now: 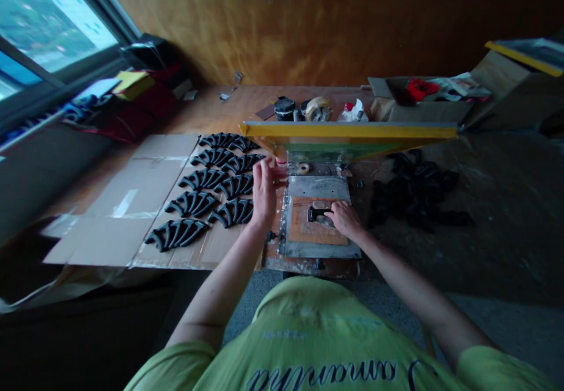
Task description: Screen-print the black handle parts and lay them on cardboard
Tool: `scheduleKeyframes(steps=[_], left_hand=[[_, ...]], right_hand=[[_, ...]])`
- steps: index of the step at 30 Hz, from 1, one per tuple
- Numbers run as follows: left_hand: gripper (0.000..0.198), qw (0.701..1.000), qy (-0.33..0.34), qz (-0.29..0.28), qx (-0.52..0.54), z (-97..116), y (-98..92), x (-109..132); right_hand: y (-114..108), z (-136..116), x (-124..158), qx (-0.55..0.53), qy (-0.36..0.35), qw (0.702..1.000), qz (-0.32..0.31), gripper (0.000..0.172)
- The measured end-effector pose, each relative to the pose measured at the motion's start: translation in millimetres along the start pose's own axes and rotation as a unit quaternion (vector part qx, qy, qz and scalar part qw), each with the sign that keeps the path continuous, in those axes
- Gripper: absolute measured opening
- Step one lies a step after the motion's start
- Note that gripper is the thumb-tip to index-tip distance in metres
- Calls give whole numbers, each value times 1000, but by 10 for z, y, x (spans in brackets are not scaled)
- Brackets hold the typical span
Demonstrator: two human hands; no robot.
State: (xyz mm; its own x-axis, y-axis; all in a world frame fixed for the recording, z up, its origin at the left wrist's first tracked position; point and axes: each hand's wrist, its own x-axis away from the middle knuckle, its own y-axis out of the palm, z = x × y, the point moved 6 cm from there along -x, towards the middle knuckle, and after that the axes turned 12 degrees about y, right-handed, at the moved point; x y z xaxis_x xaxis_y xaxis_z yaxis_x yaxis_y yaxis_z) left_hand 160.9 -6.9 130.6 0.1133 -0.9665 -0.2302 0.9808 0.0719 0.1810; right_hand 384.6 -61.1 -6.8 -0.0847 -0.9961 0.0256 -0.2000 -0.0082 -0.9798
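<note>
Well, the right hand [346,219] lies palm-down, its grip closed over a small black piece [318,213] on an orange-brown wooden board [311,229], which sits on a grey metal plate [318,188]. The left hand [264,194] is raised with its fingers curled and wrist bent, just below a yellow-framed screen [348,134] tilted up over the plate; whether that grip holds anything, I cannot tell. Just left of it, black ribbed fan-shaped pieces [198,194] lie in two columns on a cardboard sheet [118,203]. More black pieces [414,191] are heaped on the floor [506,250] to the right. Beyond, on the bench [220,106], stand a dark can [284,107], a tape roll [317,109] and a white bottle [353,112].
</note>
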Motion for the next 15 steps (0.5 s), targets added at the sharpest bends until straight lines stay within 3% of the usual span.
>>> scheduleKeyframes(steps=[1,2,3,4,6,8,9,10,12,15], left_hand=[[60,998,-57,-12,-1,-162,13,228],[63,988,-144,-59,-8,-360,67,507],[67,962,-244,-125,-11,-563,138,829],[69,934,-322,-155,-5,-724,175,1130],[67,917,-373,-135,42,-920,192,1506],[61,920,-377,-87,58,-1046,96,1606],[59,925,-371,-72,35,-1092,-9,1570],[57,930,-362,-69,-18,-1129,-161,1493],[58,919,-321,-113,-198,-1164,-550,1273],[58,826,-248,-218,-457,-1183,-1143,1031]], right_hand=[[-17,-45,27,-3,28,1000,-5,24],[-50,-98,65,-13,55,998,-2,25],[-93,-172,119,-29,72,997,10,27],[-137,-280,187,-48,68,996,26,27],[-202,-567,352,-84,-12,995,49,24],[-229,-766,497,-105,-123,986,42,21],[-238,-752,524,-107,-151,982,35,20],[-247,-637,504,-99,-146,984,30,20],[-254,-155,353,-51,-61,997,22,24],[-174,740,117,94,51,994,-32,32]])
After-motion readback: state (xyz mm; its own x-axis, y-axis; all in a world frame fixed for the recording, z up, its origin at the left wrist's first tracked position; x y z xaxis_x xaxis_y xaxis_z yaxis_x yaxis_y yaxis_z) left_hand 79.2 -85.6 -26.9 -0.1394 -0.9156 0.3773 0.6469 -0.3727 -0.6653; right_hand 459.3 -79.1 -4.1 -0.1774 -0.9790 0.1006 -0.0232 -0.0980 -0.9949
